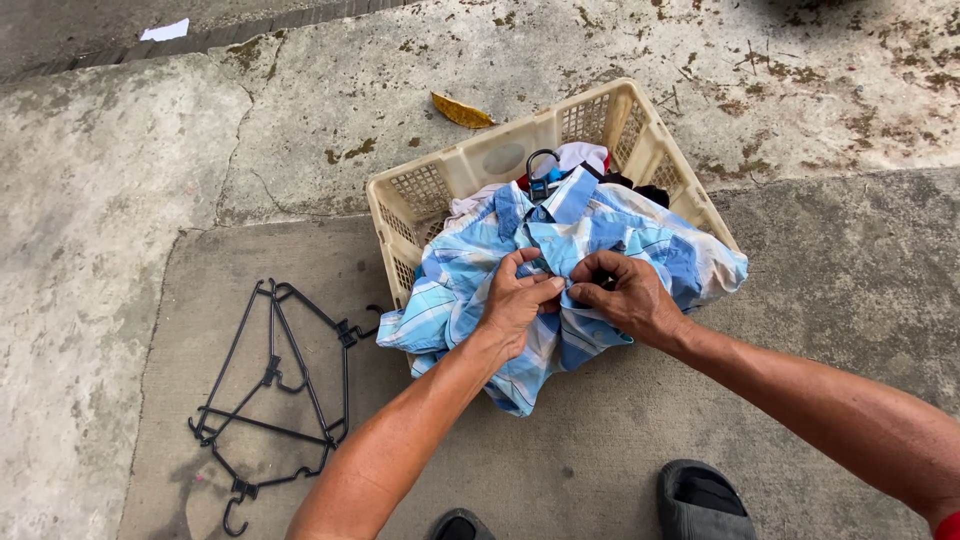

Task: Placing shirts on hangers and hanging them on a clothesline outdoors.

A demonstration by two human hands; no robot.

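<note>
Bare forearms, red sleeve edge (pixel 948 526), dark slippers (pixel 703 500)

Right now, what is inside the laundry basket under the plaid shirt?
Behind the blue plaid shirt in the basket, a hanger hook and pale, red and dark cloth show. Anything beneath the shirt is covered.

- An outdoor yard or paved spot beside a home, used for laundry.
- The concrete ground (pixel 150 150) is cracked, weathered and stained, with a raised kerb edge at the far side.
- A dry yellow leaf (pixel 461 111) lies on it.
- A cream plastic laundry basket (pixel 600 115) sits on the ground, full of clothes, a blue checked shirt (pixel 600 235) on top.
- Black clothes hangers (pixel 275 385) lie in a heap beside the basket.
</note>
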